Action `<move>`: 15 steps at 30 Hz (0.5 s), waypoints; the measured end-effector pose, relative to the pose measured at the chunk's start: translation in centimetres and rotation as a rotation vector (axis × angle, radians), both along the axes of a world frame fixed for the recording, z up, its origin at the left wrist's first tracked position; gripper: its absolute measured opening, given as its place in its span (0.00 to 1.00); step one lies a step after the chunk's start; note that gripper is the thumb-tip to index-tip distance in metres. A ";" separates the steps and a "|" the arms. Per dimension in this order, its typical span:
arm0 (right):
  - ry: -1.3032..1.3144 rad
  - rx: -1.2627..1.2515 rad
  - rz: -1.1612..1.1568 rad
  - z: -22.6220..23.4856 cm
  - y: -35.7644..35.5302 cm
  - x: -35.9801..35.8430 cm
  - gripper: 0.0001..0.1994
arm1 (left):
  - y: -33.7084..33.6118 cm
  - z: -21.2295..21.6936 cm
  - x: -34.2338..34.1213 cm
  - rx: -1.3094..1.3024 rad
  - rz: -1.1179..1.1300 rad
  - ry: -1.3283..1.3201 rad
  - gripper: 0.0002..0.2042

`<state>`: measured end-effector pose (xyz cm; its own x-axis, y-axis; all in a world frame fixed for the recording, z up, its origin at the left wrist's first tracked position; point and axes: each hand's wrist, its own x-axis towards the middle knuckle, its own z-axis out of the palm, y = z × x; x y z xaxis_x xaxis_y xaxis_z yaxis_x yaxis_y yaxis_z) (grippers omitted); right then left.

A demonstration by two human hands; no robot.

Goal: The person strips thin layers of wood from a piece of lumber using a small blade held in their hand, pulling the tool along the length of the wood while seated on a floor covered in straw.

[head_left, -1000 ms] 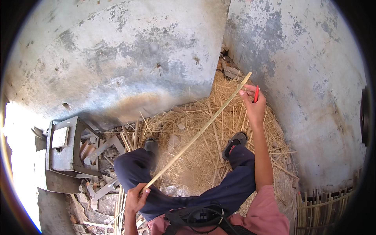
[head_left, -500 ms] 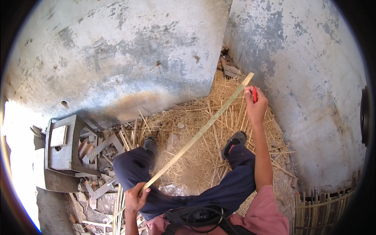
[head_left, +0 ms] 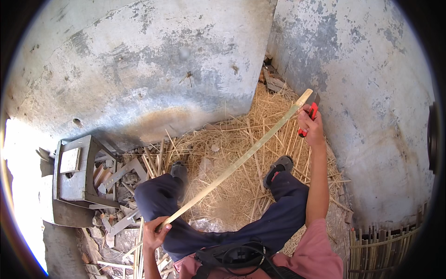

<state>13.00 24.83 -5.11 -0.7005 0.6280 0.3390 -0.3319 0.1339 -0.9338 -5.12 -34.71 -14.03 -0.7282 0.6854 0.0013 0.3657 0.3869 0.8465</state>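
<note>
A long pale bamboo strip (head_left: 237,162) runs slantwise from lower left to upper right across my lap. My left hand (head_left: 154,234) grips its near end beside my left knee. My right hand (head_left: 312,126), arm stretched out, holds a red-handled knife (head_left: 308,120) against the strip close to its far tip. The blade itself is mostly hidden behind the strip. I sit on the ground in dark blue trousers, legs apart, sandalled feet (head_left: 278,168) resting on straw.
Straw and thin slivers (head_left: 241,139) cover the ground in the corner of two stained plaster walls (head_left: 153,69). A grey wooden stool (head_left: 74,174) and wood scraps lie at left. Bamboo slats (head_left: 385,246) stand at lower right. A dark pouch (head_left: 232,255) sits at my waist.
My right hand with the knife has moved a little farther out and up along the strip toward its tip. The left hand stays on the near end.
</note>
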 end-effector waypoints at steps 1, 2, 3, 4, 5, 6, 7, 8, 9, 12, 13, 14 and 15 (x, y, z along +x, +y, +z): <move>-0.103 0.061 -0.095 0.4 -0.5 -0.2 0.13 | 0.2 0.3 0.1 -0.010 0.003 0.005 0.13; -0.205 0.118 -0.181 1.1 -1.5 -0.9 0.14 | 0.4 0.9 0.2 -0.024 0.014 0.011 0.13; -0.306 0.177 -0.267 1.3 -2.1 -1.5 0.15 | 0.9 1.4 0.4 -0.037 0.025 0.017 0.13; -0.224 0.419 -0.445 0.8 -1.9 -1.9 0.15 | 1.6 1.8 0.5 -0.014 0.019 0.012 0.13; -0.137 0.662 -0.623 0.4 -1.7 -2.7 0.16 | 2.7 2.2 0.5 0.011 0.011 0.007 0.13; -0.099 0.721 -0.691 0.1 -1.8 -2.6 0.16 | 3.8 2.5 0.6 0.036 0.003 0.002 0.14; -0.059 0.767 -0.745 0.5 -3.4 -3.7 0.16 | 4.5 2.5 0.7 0.046 -0.012 0.000 0.15; -0.075 0.629 -0.692 1.2 -5.4 -3.7 0.16 | 5.4 2.8 0.8 0.057 -0.027 -0.003 0.16; -0.103 0.492 -0.637 1.8 -7.9 -3.9 0.16 | 6.5 3.1 1.0 0.105 -0.050 -0.032 0.20; -0.203 0.426 -0.250 2.1 -13.7 -3.2 0.15 | 9.8 3.5 1.4 0.180 -0.014 -0.082 0.23; -0.298 0.487 -0.146 2.0 -15.6 -3.0 0.14 | 11.0 3.7 1.5 0.215 -0.005 -0.100 0.23; -0.387 0.545 -0.028 1.5 -17.5 -3.3 0.13 | 11.7 3.8 1.6 0.247 0.016 -0.113 0.23; -0.364 0.595 0.000 0.0 -19.0 -3.6 0.13 | 12.5 4.1 1.6 0.251 0.008 -0.141 0.24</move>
